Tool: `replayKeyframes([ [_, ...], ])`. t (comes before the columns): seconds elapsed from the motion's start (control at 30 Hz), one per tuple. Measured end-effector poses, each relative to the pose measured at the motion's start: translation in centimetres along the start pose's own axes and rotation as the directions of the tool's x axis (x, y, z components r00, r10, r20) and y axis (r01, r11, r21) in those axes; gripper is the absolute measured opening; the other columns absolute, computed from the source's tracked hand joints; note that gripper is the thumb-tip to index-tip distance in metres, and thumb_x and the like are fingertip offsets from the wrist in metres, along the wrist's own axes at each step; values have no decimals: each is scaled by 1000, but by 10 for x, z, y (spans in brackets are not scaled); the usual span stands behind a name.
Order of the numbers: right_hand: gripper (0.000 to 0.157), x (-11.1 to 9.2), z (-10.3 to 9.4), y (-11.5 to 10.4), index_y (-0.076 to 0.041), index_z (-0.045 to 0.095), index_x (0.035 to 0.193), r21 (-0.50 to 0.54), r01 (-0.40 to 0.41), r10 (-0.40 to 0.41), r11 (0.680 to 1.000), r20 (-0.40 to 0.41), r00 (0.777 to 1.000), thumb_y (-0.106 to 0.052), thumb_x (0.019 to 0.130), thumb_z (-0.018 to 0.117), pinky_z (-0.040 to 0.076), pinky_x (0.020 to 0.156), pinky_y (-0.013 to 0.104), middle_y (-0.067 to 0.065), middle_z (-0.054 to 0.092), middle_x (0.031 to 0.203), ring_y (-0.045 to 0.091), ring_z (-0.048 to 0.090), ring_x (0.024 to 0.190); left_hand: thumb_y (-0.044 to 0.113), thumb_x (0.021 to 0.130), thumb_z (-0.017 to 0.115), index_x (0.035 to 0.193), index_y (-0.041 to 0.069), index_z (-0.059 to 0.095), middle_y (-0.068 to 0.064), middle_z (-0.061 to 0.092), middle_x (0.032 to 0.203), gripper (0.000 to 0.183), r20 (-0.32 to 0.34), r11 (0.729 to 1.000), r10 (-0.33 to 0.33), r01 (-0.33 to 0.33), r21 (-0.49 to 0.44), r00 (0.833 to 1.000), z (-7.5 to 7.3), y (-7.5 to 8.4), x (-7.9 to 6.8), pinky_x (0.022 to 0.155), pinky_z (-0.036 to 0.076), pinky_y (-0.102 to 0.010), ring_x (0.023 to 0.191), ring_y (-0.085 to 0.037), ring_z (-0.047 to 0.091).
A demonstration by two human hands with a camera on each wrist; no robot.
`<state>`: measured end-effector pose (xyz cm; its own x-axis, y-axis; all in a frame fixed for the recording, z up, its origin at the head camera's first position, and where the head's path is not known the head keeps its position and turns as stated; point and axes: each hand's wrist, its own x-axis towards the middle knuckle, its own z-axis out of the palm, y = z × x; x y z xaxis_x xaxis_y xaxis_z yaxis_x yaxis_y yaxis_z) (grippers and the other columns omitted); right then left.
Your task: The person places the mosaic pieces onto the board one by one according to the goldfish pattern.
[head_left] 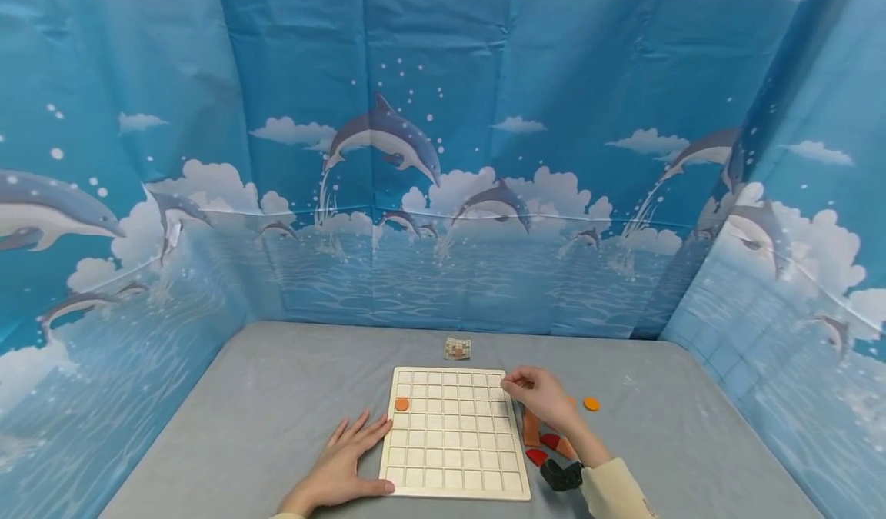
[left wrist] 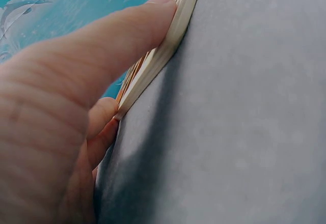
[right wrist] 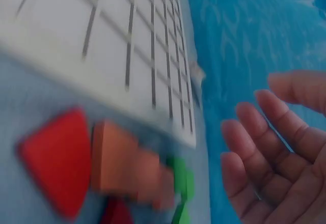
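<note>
A pale wooden grid board (head_left: 457, 434) lies on the grey table, with one orange disc (head_left: 401, 404) in a cell near its upper left. My left hand (head_left: 346, 461) is spread along the board's left side. Its thumb (left wrist: 127, 28) touches the board's side edge, and the other fingertips reach that edge further up. Over the board's upper right corner is my right hand (head_left: 543, 400), its fingers loosely bent. The right wrist view shows nothing between those fingers (right wrist: 254, 122). Below them lie orange-brown blocks (head_left: 531, 428) and red pieces (head_left: 536, 456).
Another orange disc (head_left: 591, 404) lies right of the right hand. Green pieces (right wrist: 178, 175) sit beyond the brown blocks in the right wrist view. A small patterned card (head_left: 457, 348) lies behind the board. Blue dolphin-print curtains (head_left: 443, 273) surround the table (head_left: 277, 396).
</note>
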<state>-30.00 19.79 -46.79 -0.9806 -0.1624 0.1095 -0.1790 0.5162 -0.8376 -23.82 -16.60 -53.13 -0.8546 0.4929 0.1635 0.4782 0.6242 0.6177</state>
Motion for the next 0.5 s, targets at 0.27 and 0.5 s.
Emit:
replayKeyframes([
  [0.27, 15, -11, -41, 33, 1, 68, 95, -129, -138, 114, 982, -175, 978, -12, 91, 64, 47, 55, 32, 8, 63, 84, 23, 57, 72, 58, 77, 69, 147, 13, 39, -6, 34, 150, 88, 9, 1000, -12, 12, 8, 1000, 1, -2, 0, 106, 1, -60, 140, -38, 15],
  [0.5, 25, -19, -68, 61, 8, 65, 101, -258, -234, 164, 937, -266, 950, -13, 88, 64, 50, 61, 38, 16, 61, 93, 27, 55, 78, 58, 76, 69, 147, 13, 38, -6, 34, 150, 89, 17, 1000, -9, 9, 13, 1000, 2, -2, 1, 106, 1, -60, 140, -38, 15],
])
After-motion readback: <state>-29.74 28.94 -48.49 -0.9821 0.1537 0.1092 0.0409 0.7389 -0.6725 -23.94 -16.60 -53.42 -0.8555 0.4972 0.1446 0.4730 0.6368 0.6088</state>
